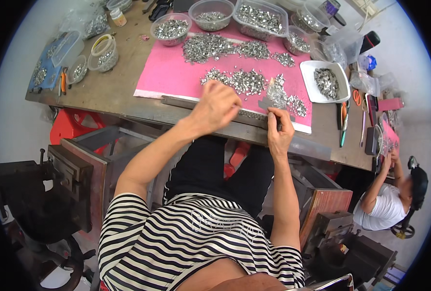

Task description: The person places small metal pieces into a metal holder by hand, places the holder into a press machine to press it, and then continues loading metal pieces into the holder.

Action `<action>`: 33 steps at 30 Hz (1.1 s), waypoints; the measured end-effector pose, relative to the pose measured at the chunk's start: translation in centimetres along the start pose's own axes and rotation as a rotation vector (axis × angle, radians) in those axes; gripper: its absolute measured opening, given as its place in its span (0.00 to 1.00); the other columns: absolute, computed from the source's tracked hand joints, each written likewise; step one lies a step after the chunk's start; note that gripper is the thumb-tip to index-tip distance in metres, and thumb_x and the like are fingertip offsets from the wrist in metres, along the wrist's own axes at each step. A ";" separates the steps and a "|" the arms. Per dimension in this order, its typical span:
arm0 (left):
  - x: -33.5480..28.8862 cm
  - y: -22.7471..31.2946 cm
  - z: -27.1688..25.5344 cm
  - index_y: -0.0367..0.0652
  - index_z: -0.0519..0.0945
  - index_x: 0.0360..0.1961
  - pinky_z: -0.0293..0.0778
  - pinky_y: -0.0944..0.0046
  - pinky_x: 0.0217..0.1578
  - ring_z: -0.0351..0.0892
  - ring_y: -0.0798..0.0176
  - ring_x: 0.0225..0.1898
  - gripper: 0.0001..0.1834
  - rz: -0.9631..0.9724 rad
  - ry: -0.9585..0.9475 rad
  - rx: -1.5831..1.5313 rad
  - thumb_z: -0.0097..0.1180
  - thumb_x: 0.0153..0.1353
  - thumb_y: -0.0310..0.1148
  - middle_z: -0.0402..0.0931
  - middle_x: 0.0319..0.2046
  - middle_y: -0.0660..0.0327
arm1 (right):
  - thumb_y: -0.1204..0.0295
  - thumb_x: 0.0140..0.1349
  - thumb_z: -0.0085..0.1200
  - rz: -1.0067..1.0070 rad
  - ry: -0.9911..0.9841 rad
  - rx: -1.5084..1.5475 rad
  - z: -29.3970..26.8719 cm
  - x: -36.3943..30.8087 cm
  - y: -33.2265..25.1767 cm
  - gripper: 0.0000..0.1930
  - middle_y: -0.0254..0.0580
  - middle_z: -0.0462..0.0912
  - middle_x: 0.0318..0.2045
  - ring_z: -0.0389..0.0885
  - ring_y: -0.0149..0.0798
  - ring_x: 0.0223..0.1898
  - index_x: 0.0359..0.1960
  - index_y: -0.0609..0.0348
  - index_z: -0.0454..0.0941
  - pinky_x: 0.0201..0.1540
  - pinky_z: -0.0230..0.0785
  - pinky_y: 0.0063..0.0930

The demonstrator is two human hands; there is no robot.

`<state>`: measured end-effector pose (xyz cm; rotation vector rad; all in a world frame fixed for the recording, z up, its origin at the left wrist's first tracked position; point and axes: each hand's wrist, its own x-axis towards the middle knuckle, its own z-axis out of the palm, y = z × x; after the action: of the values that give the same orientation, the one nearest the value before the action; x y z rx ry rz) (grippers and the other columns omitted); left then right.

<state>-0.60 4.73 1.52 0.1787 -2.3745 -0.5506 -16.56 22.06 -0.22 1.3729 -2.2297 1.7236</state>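
My left hand is raised over the front edge of the bench, thumb and fingers pinched together; whatever lies between them is too small to make out. To its right, my right hand has its fingers closed around something dark, mostly hidden, at the end of a long grey metal bar along the bench's front edge. Beside those fingertips lies a flat grey plate. Just beyond both hands, small shiny metal pieces are heaped on a pink cloth.
Clear plastic tubs of metal pieces line the back. A white tray, orange-handled pliers and scissors are at right. More tubs stand left. A red stool is below; another person works far right.
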 end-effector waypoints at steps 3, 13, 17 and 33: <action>0.1 1.8 1.8 0.45 0.80 0.33 0.62 0.51 0.58 0.75 0.58 0.44 0.06 0.056 0.022 -0.039 0.65 0.57 0.31 0.77 0.33 0.64 | 0.81 0.65 0.57 0.056 -0.008 0.049 0.0 0.0 -0.1 0.06 0.40 0.81 0.33 0.79 0.35 0.36 0.42 0.63 0.83 0.42 0.71 0.28; -0.1 1.9 2.6 0.39 0.80 0.37 0.73 0.55 0.46 0.75 0.52 0.42 0.08 -0.001 -0.053 -0.181 0.65 0.56 0.26 0.76 0.36 0.58 | 0.81 0.64 0.57 0.050 -0.024 0.076 0.1 -0.1 0.4 0.06 0.40 0.81 0.32 0.79 0.36 0.35 0.42 0.63 0.82 0.41 0.71 0.30; -0.3 2.0 2.1 0.38 0.79 0.38 0.74 0.55 0.45 0.75 0.50 0.42 0.09 -0.082 -0.068 -0.283 0.64 0.56 0.25 0.76 0.36 0.56 | 0.81 0.64 0.57 0.047 -0.022 0.077 0.2 -0.1 0.2 0.06 0.40 0.81 0.31 0.79 0.37 0.34 0.41 0.63 0.82 0.40 0.71 0.30; -1.7 2.4 1.1 0.43 0.79 0.46 0.57 0.39 0.65 0.75 0.54 0.50 0.15 -0.140 0.108 0.027 0.66 0.60 0.35 0.78 0.45 0.59 | 0.81 0.59 0.62 -0.090 -0.103 -0.051 -0.6 0.0 -0.3 0.10 0.45 0.82 0.36 0.80 0.47 0.40 0.43 0.63 0.81 0.44 0.72 0.37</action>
<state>-0.04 7.74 0.81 0.3804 -2.2765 -0.5603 -16.67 22.57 0.29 1.5582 -2.2076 1.5922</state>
